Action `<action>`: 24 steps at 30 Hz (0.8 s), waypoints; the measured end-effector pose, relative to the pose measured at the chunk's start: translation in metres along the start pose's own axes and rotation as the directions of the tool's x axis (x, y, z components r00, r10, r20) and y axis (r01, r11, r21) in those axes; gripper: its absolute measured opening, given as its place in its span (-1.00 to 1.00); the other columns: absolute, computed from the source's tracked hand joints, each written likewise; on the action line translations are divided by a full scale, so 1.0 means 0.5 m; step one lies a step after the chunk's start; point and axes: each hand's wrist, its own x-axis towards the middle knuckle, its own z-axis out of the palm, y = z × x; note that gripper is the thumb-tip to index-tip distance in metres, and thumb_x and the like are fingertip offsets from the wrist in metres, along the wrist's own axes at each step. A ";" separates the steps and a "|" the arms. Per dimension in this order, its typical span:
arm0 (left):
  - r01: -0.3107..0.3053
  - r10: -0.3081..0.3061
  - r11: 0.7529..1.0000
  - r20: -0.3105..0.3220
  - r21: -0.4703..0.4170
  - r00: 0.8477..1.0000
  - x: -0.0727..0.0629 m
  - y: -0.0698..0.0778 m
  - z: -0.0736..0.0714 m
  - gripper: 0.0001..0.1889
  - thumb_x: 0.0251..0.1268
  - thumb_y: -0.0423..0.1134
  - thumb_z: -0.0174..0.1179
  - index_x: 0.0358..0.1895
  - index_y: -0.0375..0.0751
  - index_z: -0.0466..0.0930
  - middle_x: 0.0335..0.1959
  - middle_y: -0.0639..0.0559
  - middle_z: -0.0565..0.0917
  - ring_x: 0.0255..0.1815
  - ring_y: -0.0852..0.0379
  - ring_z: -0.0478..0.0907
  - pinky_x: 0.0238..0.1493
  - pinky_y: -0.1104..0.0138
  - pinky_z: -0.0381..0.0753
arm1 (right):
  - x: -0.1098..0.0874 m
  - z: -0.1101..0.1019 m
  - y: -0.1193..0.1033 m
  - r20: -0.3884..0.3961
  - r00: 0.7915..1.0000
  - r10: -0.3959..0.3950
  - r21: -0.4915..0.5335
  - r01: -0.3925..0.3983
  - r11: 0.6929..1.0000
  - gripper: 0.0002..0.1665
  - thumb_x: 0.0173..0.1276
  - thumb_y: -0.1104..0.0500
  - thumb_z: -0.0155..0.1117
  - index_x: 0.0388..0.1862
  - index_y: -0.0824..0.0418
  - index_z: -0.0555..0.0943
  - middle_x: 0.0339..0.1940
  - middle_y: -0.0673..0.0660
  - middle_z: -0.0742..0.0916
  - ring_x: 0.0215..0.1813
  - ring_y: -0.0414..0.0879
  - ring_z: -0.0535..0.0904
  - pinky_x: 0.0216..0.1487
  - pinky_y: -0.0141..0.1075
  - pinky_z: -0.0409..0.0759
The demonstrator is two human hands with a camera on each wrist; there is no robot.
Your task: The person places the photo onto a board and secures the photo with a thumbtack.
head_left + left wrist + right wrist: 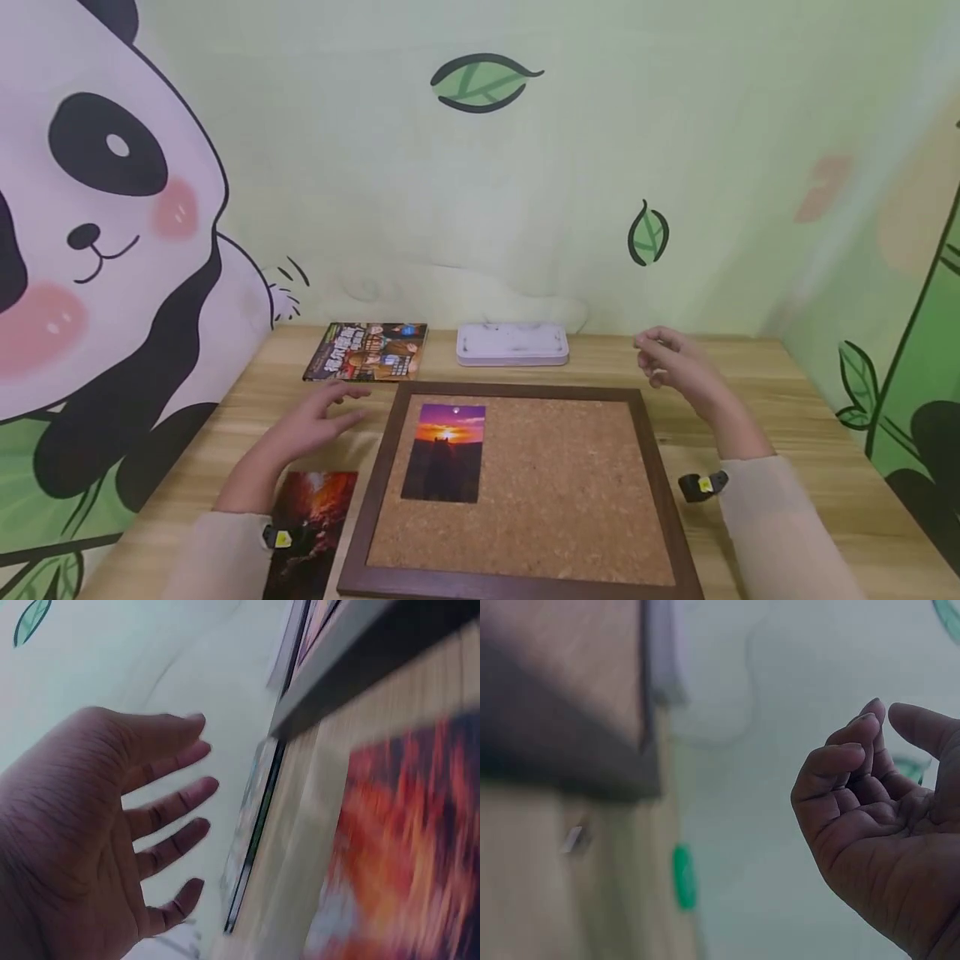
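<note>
A brown-framed cork board [562, 483] lies on the wooden table. On its upper left is a sunset photo [442, 454] with a small pale pin [456, 410] at its top edge. My left hand [318, 425] is raised beside the frame's left side, fingers spread and nothing held, as the left wrist view also shows. Under that forearm lies a dark red picture [318, 508], partly hidden by the sleeve. Past the frame's upper right corner hovers my right hand [678, 367]. Its fingers [855, 761] are loosely curled, the thumb stands apart, and no object shows between them.
Behind the board, a comic-style book [367, 352] and a white flat case [513, 345] lie near the wall. In the right wrist view, a green oval object [683, 876] and a small shiny object [574, 838] appear, both blurred. A panda-printed wall covering [525, 192] closes off the back.
</note>
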 end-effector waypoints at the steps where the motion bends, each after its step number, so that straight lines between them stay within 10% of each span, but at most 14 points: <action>1: 0.008 -0.008 1.000 -0.010 0.019 1.000 -0.010 -0.008 -0.006 -0.58 0.44 -0.05 0.24 0.27 -0.13 0.58 0.29 -0.17 0.50 0.24 -0.29 0.42 0.13 -0.21 0.45 | -0.011 -0.012 0.015 -0.004 1.000 0.009 -0.001 -0.009 1.000 -0.56 0.56 -0.14 0.11 -0.01 0.23 0.47 -0.33 0.05 0.57 -0.30 -0.12 0.47 -0.32 -0.26 0.53; 15: 0.141 -0.140 0.975 -0.019 0.173 0.990 -0.070 -0.045 -0.061 -0.47 0.43 -0.03 0.21 0.23 -0.41 0.53 0.17 -0.44 0.54 0.18 -0.42 0.46 0.09 -0.23 0.46 | -0.077 -0.109 0.117 -0.051 0.998 0.044 -0.100 -0.049 0.994 -0.51 0.59 -0.13 0.06 0.07 0.30 0.49 -0.25 0.05 0.62 -0.22 -0.09 0.53 -0.22 -0.20 0.56; 24: 0.405 -0.430 0.878 0.047 0.255 0.902 -0.110 -0.035 -0.062 -0.02 0.19 0.35 0.27 0.13 -0.70 0.39 -0.01 -0.62 0.45 -0.01 -0.48 0.47 0.02 -0.20 0.47 | -0.088 -0.133 0.178 -0.056 0.996 0.070 -0.337 -0.085 0.938 -0.38 0.55 -0.10 0.16 0.25 0.40 0.48 0.06 0.28 0.62 -0.09 -0.05 0.53 -0.23 -0.21 0.59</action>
